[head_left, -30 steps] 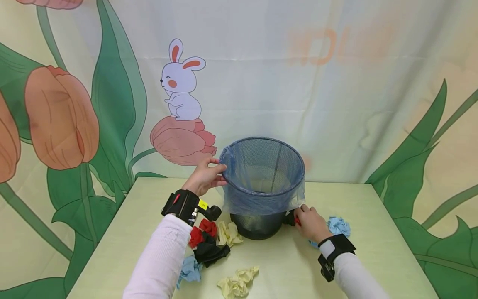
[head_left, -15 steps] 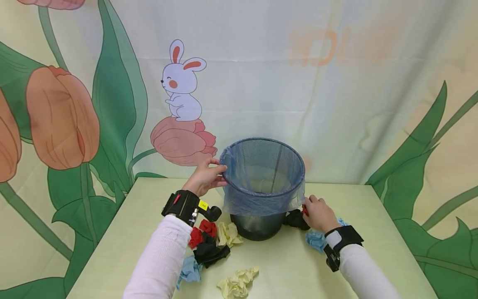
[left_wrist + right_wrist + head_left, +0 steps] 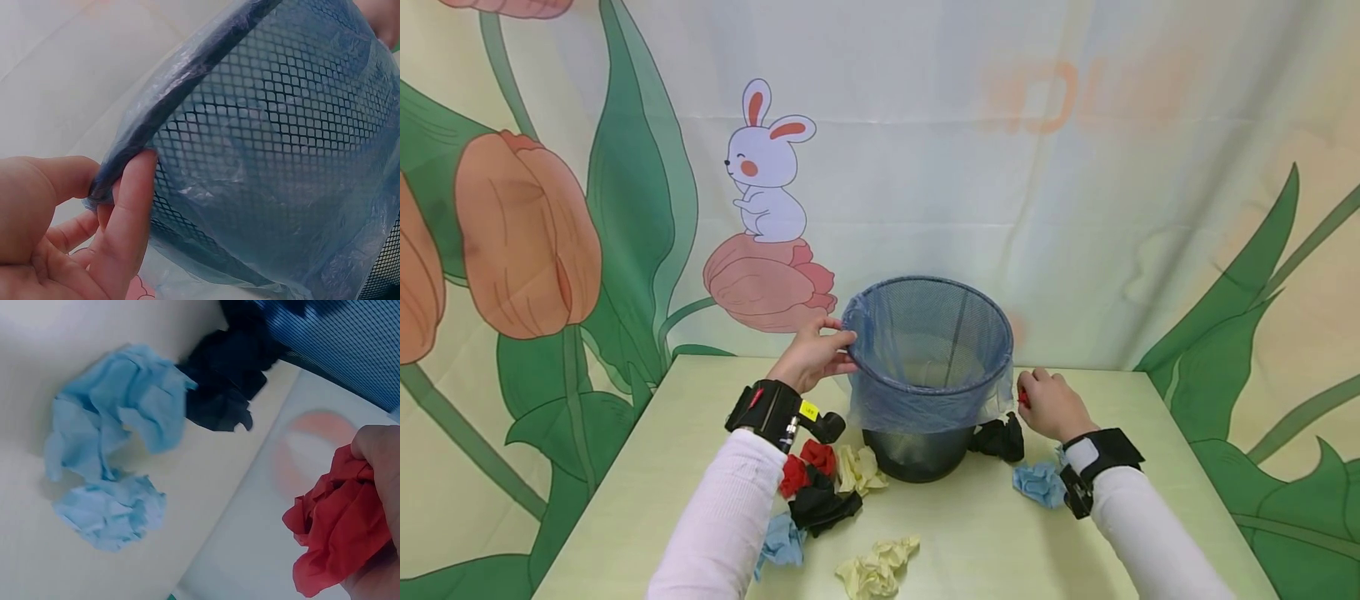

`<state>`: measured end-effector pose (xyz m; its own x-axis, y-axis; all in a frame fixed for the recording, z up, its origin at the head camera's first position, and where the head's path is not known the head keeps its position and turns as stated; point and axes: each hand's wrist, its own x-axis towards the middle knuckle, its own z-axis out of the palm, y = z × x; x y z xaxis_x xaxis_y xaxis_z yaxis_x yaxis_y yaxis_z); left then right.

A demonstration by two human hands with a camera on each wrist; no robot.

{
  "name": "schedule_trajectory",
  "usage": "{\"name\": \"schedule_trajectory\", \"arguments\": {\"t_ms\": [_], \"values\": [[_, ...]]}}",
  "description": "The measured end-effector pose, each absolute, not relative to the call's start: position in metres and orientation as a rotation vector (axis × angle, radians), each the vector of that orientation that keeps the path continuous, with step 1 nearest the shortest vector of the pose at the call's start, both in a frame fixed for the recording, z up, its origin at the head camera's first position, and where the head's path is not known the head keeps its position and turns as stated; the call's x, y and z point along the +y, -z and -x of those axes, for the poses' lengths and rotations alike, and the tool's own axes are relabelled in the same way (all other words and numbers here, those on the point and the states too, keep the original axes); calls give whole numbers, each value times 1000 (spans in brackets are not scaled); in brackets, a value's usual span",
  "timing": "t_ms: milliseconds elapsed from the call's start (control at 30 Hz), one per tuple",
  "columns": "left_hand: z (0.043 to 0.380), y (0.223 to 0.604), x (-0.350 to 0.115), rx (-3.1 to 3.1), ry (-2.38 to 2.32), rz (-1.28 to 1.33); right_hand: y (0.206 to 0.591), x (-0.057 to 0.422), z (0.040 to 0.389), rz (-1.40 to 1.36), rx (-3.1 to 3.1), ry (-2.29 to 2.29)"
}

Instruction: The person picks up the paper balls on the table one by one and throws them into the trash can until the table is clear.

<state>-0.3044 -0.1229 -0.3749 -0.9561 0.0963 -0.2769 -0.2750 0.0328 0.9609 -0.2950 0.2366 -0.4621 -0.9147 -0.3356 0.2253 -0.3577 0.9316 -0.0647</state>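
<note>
A black mesh wastebasket (image 3: 917, 454) stands upright on the table, lined with a thin blue plastic bag (image 3: 910, 407) folded over its rim. My left hand (image 3: 811, 354) pinches the bag-covered rim at the left; the left wrist view shows thumb and fingers (image 3: 128, 219) on both sides of it. Right of the basket, my right hand (image 3: 1054, 404) holds a crumpled red paper ball (image 3: 340, 522), raised above the table. Below that hand lie a crumpled black paper (image 3: 1000, 439) against the basket and crumpled blue paper (image 3: 1039, 483), seen as two pieces in the right wrist view.
Left of the basket, red (image 3: 817, 456), yellow (image 3: 859, 469), black (image 3: 823, 504) and blue (image 3: 782, 542) crumpled papers lie bunched under my left forearm. Another yellow paper (image 3: 878, 568) sits near the front. A printed curtain (image 3: 1075, 208) hangs behind the table (image 3: 1150, 500).
My right hand has lifted the red paper ball up and to the right, away from the basket's base, uncovering the black paper. My left hand has stayed at the rim.
</note>
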Motion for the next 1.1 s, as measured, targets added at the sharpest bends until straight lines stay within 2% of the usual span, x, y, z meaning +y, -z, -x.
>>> {"name": "schedule_trajectory", "arguments": {"t_ms": [1100], "values": [[307,376,-122,2042,-1998,191,370,229,319,-596,-2796,-97]]}}
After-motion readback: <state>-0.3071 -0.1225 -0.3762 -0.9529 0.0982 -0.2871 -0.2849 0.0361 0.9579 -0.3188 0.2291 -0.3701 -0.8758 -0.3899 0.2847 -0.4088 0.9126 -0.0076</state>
